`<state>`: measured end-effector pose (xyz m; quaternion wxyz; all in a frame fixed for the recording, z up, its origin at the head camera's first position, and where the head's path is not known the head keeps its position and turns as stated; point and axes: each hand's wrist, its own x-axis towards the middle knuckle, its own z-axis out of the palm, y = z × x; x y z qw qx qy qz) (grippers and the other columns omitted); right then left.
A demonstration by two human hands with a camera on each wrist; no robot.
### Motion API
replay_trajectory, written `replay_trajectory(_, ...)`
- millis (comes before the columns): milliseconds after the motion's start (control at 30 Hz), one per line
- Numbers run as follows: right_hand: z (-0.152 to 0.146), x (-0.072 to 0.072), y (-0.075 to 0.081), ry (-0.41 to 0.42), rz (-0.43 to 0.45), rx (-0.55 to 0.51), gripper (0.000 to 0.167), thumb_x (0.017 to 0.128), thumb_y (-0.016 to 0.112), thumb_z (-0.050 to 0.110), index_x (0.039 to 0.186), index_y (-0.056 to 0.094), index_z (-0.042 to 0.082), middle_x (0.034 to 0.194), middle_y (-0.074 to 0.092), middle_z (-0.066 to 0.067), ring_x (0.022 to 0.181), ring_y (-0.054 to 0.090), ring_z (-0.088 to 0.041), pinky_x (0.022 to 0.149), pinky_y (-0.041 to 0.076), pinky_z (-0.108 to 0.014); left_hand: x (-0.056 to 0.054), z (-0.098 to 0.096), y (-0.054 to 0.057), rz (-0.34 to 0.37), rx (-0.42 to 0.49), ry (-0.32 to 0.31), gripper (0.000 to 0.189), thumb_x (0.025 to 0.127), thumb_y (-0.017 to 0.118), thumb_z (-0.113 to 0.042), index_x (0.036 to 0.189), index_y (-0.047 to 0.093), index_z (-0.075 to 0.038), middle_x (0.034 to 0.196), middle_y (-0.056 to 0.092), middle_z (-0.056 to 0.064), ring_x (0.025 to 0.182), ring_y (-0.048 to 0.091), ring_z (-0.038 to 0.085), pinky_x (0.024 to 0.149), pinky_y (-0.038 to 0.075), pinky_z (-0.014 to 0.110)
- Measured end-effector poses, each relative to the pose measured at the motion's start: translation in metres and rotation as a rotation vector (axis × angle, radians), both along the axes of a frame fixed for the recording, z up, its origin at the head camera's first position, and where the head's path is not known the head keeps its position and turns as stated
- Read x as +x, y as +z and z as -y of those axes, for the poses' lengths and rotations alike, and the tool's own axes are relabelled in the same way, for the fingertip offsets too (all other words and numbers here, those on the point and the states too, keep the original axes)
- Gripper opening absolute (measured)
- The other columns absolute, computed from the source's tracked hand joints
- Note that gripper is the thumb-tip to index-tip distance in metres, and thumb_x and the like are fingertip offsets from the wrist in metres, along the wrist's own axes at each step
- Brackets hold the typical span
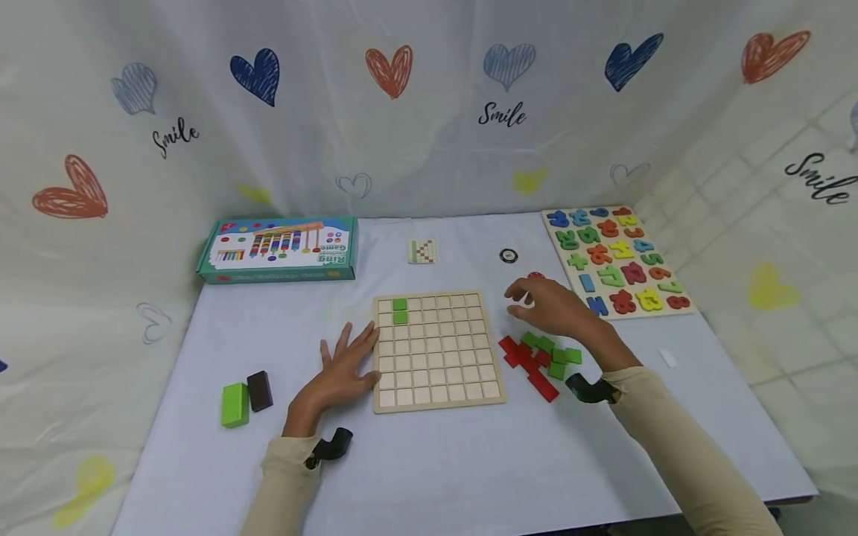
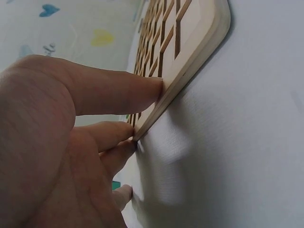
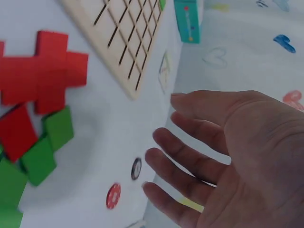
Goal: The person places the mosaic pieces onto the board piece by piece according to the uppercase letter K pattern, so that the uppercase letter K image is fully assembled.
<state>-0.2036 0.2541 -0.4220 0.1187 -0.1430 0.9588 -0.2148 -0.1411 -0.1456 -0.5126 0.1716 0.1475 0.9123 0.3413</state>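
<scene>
A wooden grid board lies mid-table, with two green square tiles in its second column, one below the other at the far end. My left hand rests along the board's left edge, fingers spread. In the left wrist view its thumb touches the board's rim. Raised beyond a loose pile of red tiles and green tiles, my right hand has loosely bent fingers. Nothing shows between those fingers in the right wrist view.
At the back stand a boxed game, a small patterned card and a black-and-white round token. A red token lies close by. A letter puzzle board sits at right; green and dark brown blocks sit at left.
</scene>
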Motion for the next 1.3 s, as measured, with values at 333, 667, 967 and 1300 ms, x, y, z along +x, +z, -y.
replay_trajectory(333, -0.023, 0.005, -0.02, -0.024, 0.239, 0.102, 0.032, 0.094, 0.08, 0.032, 0.113, 0.071, 0.008, 0.106, 0.07, -0.009, 0.095, 0.063, -0.025, 0.077, 0.058, -0.04, 0.006, 0.006, -0.002, 0.005, 0.022, 0.054, 0.084, 0.097, 0.068, -0.018, 0.169, 0.026, -0.008, 0.178, 0.015, 0.007, 0.164, -0.012, 0.042, 0.115, -0.025, 0.075)
replay_trajectory(667, -0.033, 0.014, -0.04, -0.092, 0.254, 0.023, 0.029, 0.094, 0.081, 0.029, 0.106, 0.07, 0.004, 0.093, 0.068, -0.006, 0.085, 0.06, -0.022, 0.07, 0.053, -0.032, 0.008, 0.002, -0.005, -0.002, 0.036, 0.041, 0.083, 0.097, 0.068, -0.018, 0.168, 0.027, -0.009, 0.178, 0.017, 0.008, 0.164, -0.011, 0.041, 0.116, -0.025, 0.075)
replay_trajectory(967, -0.035, 0.015, -0.045, -0.094, 0.208, 0.0, 0.028, 0.092, 0.083, 0.025, 0.102, 0.063, 0.008, 0.094, 0.067, -0.006, 0.086, 0.06, -0.022, 0.072, 0.053, -0.034, 0.006, 0.001, -0.001, -0.003, 0.044, 0.036, 0.082, 0.097, 0.068, -0.016, 0.168, 0.027, -0.008, 0.178, 0.017, 0.008, 0.164, -0.012, 0.041, 0.116, -0.026, 0.073)
replay_trajectory(1300, -0.037, 0.014, -0.042, -0.087, 0.124, -0.02, 0.02, 0.096, 0.076, 0.016, 0.107, 0.064, 0.006, 0.101, 0.07, -0.01, 0.088, 0.062, -0.025, 0.076, 0.057, -0.038, 0.004, -0.002, -0.001, -0.008, 0.026, 0.033, 0.083, 0.098, 0.069, -0.017, 0.169, 0.027, -0.009, 0.178, 0.017, 0.007, 0.164, -0.011, 0.04, 0.117, -0.025, 0.073)
